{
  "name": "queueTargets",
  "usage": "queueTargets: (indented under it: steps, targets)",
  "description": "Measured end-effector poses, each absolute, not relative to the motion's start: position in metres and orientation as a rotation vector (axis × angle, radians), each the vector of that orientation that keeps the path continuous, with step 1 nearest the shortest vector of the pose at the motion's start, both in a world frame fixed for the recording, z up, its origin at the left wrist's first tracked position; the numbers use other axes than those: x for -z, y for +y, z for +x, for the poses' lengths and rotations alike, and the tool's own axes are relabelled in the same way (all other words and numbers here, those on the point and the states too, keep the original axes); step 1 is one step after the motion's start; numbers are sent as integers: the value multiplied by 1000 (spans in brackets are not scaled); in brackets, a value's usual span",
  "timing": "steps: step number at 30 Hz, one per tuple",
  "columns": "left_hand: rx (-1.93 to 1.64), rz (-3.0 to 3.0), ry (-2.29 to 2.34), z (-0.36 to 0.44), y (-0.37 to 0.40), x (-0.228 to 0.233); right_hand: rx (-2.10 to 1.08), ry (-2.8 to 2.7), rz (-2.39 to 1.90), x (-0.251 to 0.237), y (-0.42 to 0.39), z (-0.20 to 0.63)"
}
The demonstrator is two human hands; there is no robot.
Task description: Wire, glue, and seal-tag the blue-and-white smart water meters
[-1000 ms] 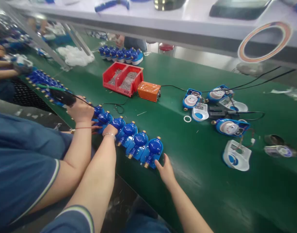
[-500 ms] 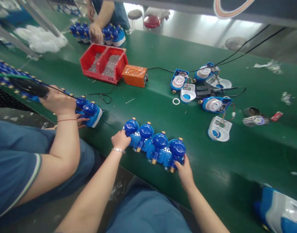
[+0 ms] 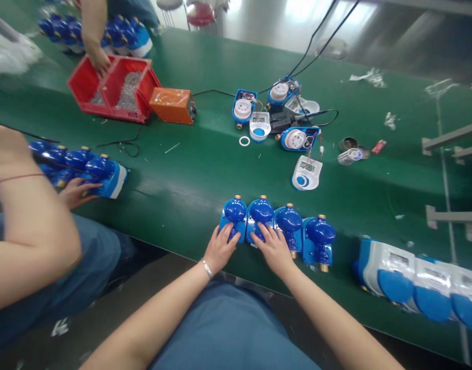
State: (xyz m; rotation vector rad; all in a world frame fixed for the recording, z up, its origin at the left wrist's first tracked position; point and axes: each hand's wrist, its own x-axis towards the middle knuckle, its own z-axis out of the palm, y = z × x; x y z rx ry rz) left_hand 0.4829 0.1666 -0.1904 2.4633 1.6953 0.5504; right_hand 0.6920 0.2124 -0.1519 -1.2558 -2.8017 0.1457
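A row of several blue water meters [image 3: 276,226] lies at the near edge of the green table [image 3: 205,169], brass ends pointing away from me. My left hand [image 3: 219,249] rests on the leftmost meter [image 3: 234,215], fingers spread. My right hand [image 3: 272,247] lies on the second meter [image 3: 260,211] and reaches toward the third [image 3: 289,222]. The fourth meter [image 3: 319,237] stands slightly apart at the right, untouched.
A person at my left holds another row of blue meters [image 3: 85,168]. Another person's hand reaches into red bins of screws [image 3: 116,90] beside an orange box [image 3: 173,105]. Opened meters and cables [image 3: 285,121] lie mid-table. White-and-blue meter units [image 3: 416,280] sit at the right.
The row of meters has slid right along the table edge, away from the neighbour's row. My hands moved from the row's two ends onto its two leftmost meters.
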Motion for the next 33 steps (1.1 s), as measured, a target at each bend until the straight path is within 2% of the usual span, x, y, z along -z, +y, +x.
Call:
queueTargets:
  steps: [3,6,9,12,14,16,20,24,29,33]
  targets:
    - [-650,2597,1624,478,176,195,-227,-2897,-1110,156,230,689]
    - [-625,2532,1599,470,187,170,-440,-2824,-1130,139,237,686]
    - [-456,2291,1604,464,200,120,-912,-2559,-1233,113,240,686]
    - [-175,1965,1602,461,221,82,-1577,-2179,-1326,100,248,685]
    - [13,1766,1530,460,238,78,-1941,-1949,-1419,104,258,682]
    - [148,1587,1432,459,258,91,-2102,-1863,-1532,116,271,675]
    - [264,1410,1399,457,299,134,-1948,-1951,-1674,147,305,657]
    - [304,1398,1453,462,328,153,-1599,-2099,-1766,169,338,638]
    - [94,1504,1642,470,335,141,-1138,-2261,-1783,162,344,630]
    - [-137,1612,1781,473,322,115,-529,-2017,-1665,126,307,678]
